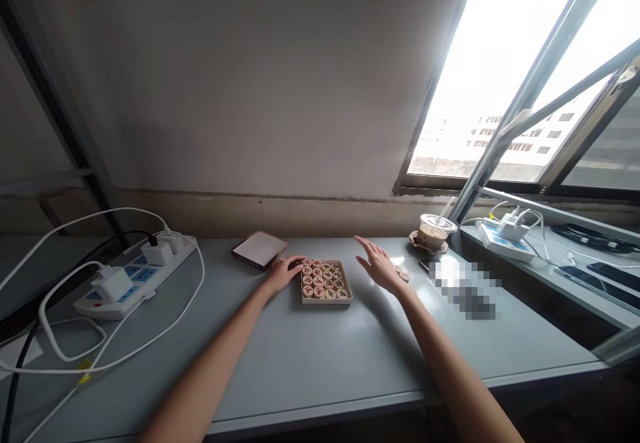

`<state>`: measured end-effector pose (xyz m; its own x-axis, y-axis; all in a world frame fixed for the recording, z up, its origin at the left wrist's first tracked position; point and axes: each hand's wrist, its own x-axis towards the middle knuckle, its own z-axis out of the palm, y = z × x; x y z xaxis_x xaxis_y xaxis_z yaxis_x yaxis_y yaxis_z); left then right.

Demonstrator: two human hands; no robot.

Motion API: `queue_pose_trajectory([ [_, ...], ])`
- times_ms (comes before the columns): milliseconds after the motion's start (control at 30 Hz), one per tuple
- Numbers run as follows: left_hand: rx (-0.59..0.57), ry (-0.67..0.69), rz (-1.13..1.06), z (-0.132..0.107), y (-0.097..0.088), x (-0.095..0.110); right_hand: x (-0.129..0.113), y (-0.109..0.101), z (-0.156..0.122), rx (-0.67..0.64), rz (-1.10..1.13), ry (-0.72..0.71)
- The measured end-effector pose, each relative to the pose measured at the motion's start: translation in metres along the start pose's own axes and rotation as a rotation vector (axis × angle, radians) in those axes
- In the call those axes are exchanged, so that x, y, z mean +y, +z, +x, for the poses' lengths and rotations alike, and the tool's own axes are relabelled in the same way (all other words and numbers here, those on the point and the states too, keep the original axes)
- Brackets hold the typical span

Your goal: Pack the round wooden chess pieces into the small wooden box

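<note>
A shallow box [327,301] of Chinese chess pieces sits on the grey table before me. Round wooden pieces [319,281] with red and dark characters lie in rows inside it. My left hand [285,273] is at the box's upper left corner, thumb and fingers closed on its edge. To the right of the box, my right hand [379,266] hovers over the table with fingers stretched out and nothing in them. A few loose chess pieces [401,274] lie just beyond that hand, partly hidden by it. The box lid [260,249] rests upside down at the back left.
A power strip [143,273] with chargers and looping white cables [150,344] takes up the left side. At the back right stands a drink cup [433,231] with a straw; a blurred dark object lies nearer. Metal bed-frame poles [480,170] rise beside the window.
</note>
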<state>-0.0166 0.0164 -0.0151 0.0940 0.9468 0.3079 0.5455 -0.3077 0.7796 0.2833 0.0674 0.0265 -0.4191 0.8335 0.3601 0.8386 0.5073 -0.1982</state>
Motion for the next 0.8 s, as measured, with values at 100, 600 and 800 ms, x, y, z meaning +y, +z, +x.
queue_pose_trajectory([
  [100,0.004,0.007,-0.016,0.000,0.000,0.001,-0.043,0.006,0.006,-0.083,0.049,-0.295],
  [600,-0.029,-0.041,-0.038,0.002,0.000,0.002,-0.057,0.006,0.017,0.055,0.041,-0.142],
  [800,-0.029,-0.057,-0.053,0.001,0.000,0.003,0.005,-0.012,0.005,-0.056,-0.206,0.049],
])
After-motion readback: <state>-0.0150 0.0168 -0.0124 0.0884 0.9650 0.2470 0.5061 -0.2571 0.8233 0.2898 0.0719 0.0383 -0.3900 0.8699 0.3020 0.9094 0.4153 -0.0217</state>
